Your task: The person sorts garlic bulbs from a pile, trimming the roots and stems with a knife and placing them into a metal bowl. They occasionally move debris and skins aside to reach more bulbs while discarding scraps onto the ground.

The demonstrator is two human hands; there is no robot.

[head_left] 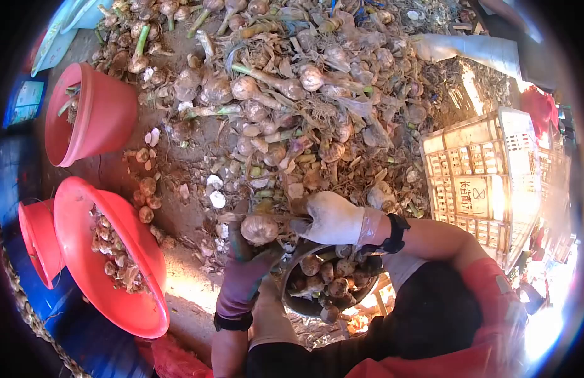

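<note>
My left hand [246, 272], in a purple and green work glove, is closed around a garlic bulb [259, 230], with thumb and fingers on either side of it. My right hand [334, 218], in a white glove, is close on the right, its fingers curled together. What it grips is hidden; a thin dark shape shows by its fingertips. Just below the right hand stands a dark bucket [290, 296] holding several trimmed garlic bulbs [338, 287]. The heap of garlic with dry stalks [285, 126] spreads in front of both hands.
At left lie a tilted pink-red basin [71, 214] with garlic pieces, a smaller red bucket [37, 242] and a tipped red bucket [106, 120]. A stack of pale plastic crates [471, 179] stands at right. White peel scraps [217, 199] litter the ground.
</note>
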